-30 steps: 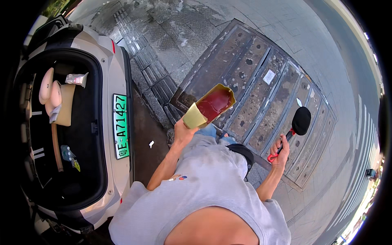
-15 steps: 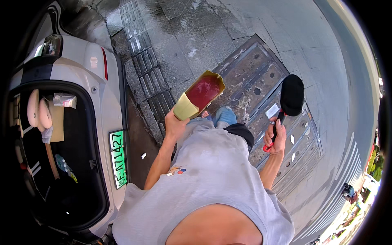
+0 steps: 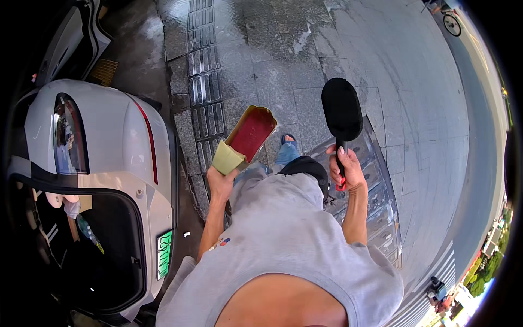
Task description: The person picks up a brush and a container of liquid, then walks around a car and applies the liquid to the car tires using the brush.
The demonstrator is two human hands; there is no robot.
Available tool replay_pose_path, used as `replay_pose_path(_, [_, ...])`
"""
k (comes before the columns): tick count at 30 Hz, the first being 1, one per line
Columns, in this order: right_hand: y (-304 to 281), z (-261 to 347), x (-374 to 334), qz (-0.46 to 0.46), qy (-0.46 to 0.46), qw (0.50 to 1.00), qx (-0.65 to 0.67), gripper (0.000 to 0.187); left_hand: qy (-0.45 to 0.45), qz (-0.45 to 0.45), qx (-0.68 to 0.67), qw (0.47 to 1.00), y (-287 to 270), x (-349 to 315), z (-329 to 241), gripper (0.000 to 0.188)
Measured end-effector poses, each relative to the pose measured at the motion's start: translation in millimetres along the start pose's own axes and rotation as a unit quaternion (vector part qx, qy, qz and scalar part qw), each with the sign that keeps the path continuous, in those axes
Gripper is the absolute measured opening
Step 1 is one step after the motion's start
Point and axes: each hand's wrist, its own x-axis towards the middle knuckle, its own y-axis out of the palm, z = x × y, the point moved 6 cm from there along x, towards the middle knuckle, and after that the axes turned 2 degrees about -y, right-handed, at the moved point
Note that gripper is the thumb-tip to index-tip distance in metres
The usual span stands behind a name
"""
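Observation:
In my left hand (image 3: 220, 185) is a long, trough-shaped holder (image 3: 231, 154), yellow-green outside and dark red inside, with its hollow side facing up. The fingers wrap round its near end. My right hand (image 3: 348, 169) grips the black handle of a brush (image 3: 341, 109) with a black oval head and a red handle end. The head points away from me, and its surface looks fuzzy or spongy. The two things are apart, one on each side in front of my body. Neither touches the car.
At the left stands a silver car (image 3: 103, 125) with its boot open; pale things and a blue-green item (image 3: 90, 231) lie inside. Ribbed paving tiles (image 3: 206, 87) run alongside. A metal cover plate (image 3: 376, 212) lies at the right. A bicycle (image 3: 451, 24) is far off.
I have stepped forward along the car, and more of its side now shows. The brush head is farther forward and left in view. Both hands keep their grips.

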Motion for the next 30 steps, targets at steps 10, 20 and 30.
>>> replay_pose_path(10, [133, 114, 314, 0.078, 0.076, 0.985, -0.134, 0.063, 0.013, -0.121, -0.027, 0.992, -59, 188, -50, 0.046])
replay_pose_path(20, [286, 142, 507, 0.063, 0.138, 0.982, -0.115, 0.066, -0.008, -0.279, -0.01, 0.96, -165, 371, -63, 0.03])
replay_pose_path(30, [447, 172, 832, 0.145, 0.2, 0.9, -0.358, 0.061, -0.141, -0.443, -0.18, 0.867, -200, 512, -18, 0.055])
